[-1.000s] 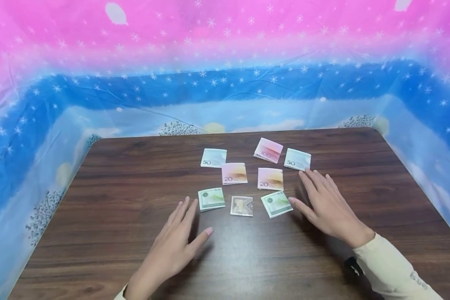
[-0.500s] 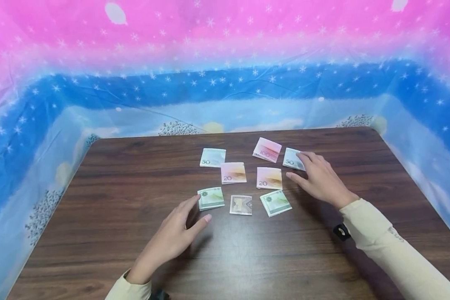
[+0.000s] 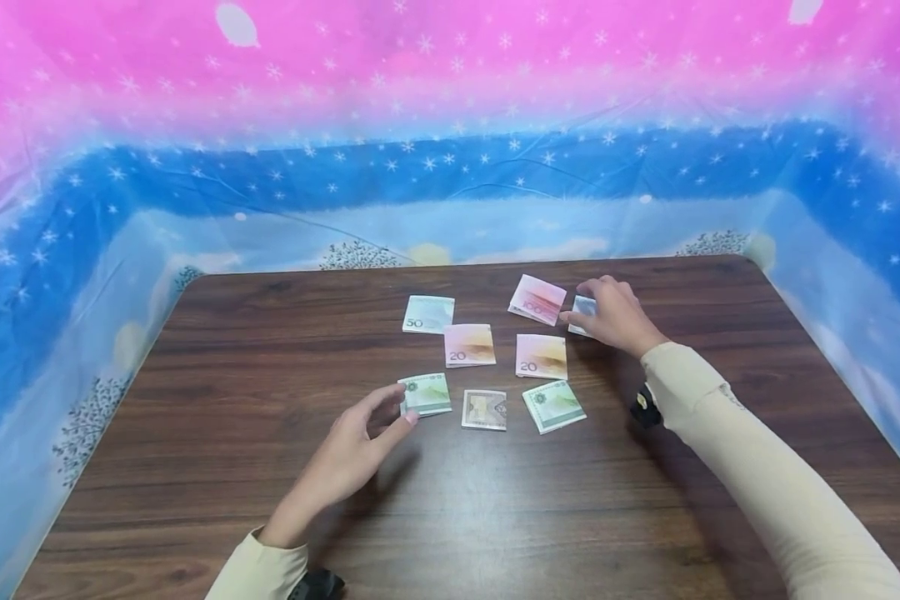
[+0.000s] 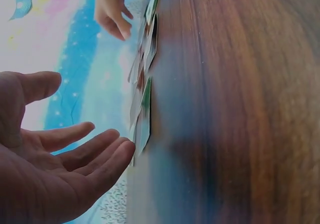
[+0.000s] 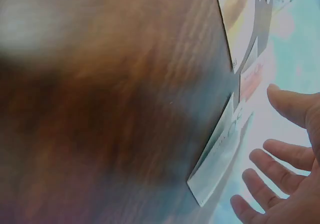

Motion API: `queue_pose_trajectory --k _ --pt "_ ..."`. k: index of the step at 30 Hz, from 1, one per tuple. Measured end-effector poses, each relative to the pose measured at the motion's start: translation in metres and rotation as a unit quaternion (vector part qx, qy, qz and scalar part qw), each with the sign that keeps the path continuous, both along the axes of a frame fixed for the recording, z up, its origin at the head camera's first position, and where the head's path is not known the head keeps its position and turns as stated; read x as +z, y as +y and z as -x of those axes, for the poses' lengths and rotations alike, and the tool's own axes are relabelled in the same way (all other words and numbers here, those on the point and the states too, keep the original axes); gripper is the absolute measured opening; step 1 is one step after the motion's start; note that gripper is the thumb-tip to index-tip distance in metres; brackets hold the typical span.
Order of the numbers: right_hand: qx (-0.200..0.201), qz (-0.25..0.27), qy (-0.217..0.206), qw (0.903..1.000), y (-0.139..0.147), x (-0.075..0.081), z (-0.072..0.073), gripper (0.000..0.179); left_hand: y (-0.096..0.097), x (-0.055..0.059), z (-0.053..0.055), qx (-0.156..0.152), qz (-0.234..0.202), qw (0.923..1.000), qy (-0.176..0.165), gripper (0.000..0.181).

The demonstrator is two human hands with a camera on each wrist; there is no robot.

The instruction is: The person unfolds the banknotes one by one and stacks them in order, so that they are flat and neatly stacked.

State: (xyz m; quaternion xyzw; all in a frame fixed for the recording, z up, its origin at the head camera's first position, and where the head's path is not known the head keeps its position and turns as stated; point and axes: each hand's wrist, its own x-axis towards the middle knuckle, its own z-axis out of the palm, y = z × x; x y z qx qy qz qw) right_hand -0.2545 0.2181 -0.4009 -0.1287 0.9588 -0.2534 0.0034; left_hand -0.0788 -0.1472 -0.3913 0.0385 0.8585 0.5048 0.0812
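Folded banknotes lie on the wooden table. My right hand (image 3: 617, 315) hovers over the right-hand green 50 note (image 5: 217, 159), partly covering it in the head view; in the right wrist view its fingers are spread and apart from the note. Just left of that note is a pink 100 note (image 3: 537, 300). My left hand (image 3: 356, 446) is held beside the left green note (image 3: 427, 394), fingers loosely bent and holding nothing. Its fingertips overlap that note's edge in the head view; the left wrist view shows the hand raised off the table.
Another 50 note (image 3: 429, 314) lies at the back left, overlapped by a 20 note (image 3: 469, 345). A second 20 note (image 3: 542, 356) is right of it. A brownish note (image 3: 484, 410) and another green note (image 3: 554, 407) lie in front. A patterned cloth (image 3: 450, 167) surrounds the table (image 3: 217, 400).
My right hand has moved away from me and slightly left, from beside the front green note to over the right 50 note. The left hand's thumb and fingers have drawn closer together by the left green note.
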Motion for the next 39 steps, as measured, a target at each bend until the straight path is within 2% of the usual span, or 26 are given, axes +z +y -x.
queue_pose_trajectory --k 8,18,25,30,39 --pt "-0.046 0.033 -0.062 0.9965 -0.013 -0.002 0.021 0.056 0.000 -0.004 0.000 0.018 -0.042 0.9990 0.006 0.048" --pt "-0.067 -0.013 -0.091 0.9935 -0.023 -0.006 0.037 0.064 0.001 -0.005 -0.002 0.025 -0.045 0.9987 -0.004 0.044" --pt "-0.077 -0.014 -0.117 0.9900 -0.026 -0.004 0.043 0.062 0.003 -0.005 -0.004 0.028 -0.045 0.9986 -0.010 0.043" --pt "-0.089 0.007 -0.120 0.9887 -0.028 -0.006 0.048 0.061 0.002 -0.004 -0.007 0.024 -0.052 0.9983 -0.007 0.042" --pt "-0.097 0.050 -0.093 0.9897 -0.032 -0.011 0.049 0.051 0.002 -0.004 -0.008 0.019 -0.064 0.9976 -0.015 0.041"
